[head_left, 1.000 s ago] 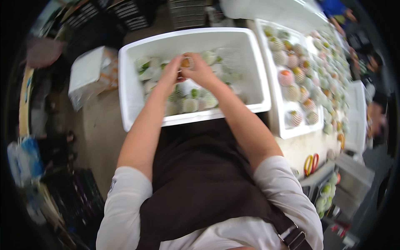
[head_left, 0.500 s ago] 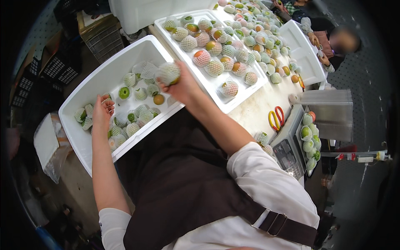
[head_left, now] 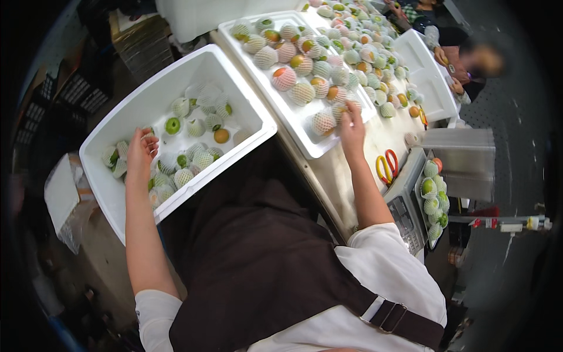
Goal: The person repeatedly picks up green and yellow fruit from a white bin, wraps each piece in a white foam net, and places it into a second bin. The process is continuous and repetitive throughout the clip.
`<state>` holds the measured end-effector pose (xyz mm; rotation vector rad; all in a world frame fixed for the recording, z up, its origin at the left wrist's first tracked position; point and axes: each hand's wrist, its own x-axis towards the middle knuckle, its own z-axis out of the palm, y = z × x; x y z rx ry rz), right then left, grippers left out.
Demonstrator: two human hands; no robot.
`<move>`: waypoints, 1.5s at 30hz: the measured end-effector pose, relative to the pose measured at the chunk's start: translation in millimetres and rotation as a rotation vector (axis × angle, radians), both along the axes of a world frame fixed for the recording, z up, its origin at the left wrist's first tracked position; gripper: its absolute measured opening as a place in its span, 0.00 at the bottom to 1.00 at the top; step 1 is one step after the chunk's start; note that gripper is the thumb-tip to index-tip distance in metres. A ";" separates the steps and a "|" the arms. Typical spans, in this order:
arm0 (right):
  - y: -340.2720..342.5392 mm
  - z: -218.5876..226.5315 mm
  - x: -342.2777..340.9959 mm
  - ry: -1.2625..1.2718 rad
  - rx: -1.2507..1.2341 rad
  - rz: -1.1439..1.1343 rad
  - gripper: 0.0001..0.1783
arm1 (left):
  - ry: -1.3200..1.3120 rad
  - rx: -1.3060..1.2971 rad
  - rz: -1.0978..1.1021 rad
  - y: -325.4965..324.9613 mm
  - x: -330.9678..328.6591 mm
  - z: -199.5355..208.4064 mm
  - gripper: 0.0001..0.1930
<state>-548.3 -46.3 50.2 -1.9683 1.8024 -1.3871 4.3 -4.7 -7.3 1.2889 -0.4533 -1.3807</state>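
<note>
My left hand (head_left: pixel 141 154) hangs inside the left part of a deep white foam box (head_left: pixel 111 130), fingers loosely bent and apart, with nothing seen in them. Around it lie several green fruits in white foam nets, and one bare-topped green fruit (head_left: pixel 172 125) sits further right. At the near right end of a white foam tray (head_left: pixel 305 146), my right hand (head_left: pixel 353 132) has its fingers bent round a net-wrapped fruit (head_left: pixel 339 111), which they partly hide. Just left of that hand rests another net-wrapped fruit (head_left: pixel 323 122).
Behind the tray, many netted fruits (head_left: pixel 375 70) cover the table. Red-and-yellow scissors (head_left: pixel 387 167) lie near a scale (head_left: pixel 404 211) bearing a pack of fruit (head_left: pixel 433 199). Clear plastic trays (head_left: pixel 460 161) stand beyond. A co-worker (head_left: pixel 454 64) is at the far right.
My right hand has swung right, from above the deep box with a netted fruit in it to the tray's near right end. My left hand has barely moved.
</note>
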 end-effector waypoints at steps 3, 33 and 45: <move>5.4 15.8 26.4 -0.300 0.058 0.003 0.16 | -0.091 0.048 0.054 -1.5 0.9 -7.5 0.20; -54.9 -33.3 356.4 0.046 0.393 0.786 0.06 | -1.489 0.307 0.172 2.5 91.2 0.7 0.19; -61.0 -45.5 353.7 0.072 0.379 0.811 0.07 | -1.920 0.489 -0.310 3.6 93.3 0.1 0.19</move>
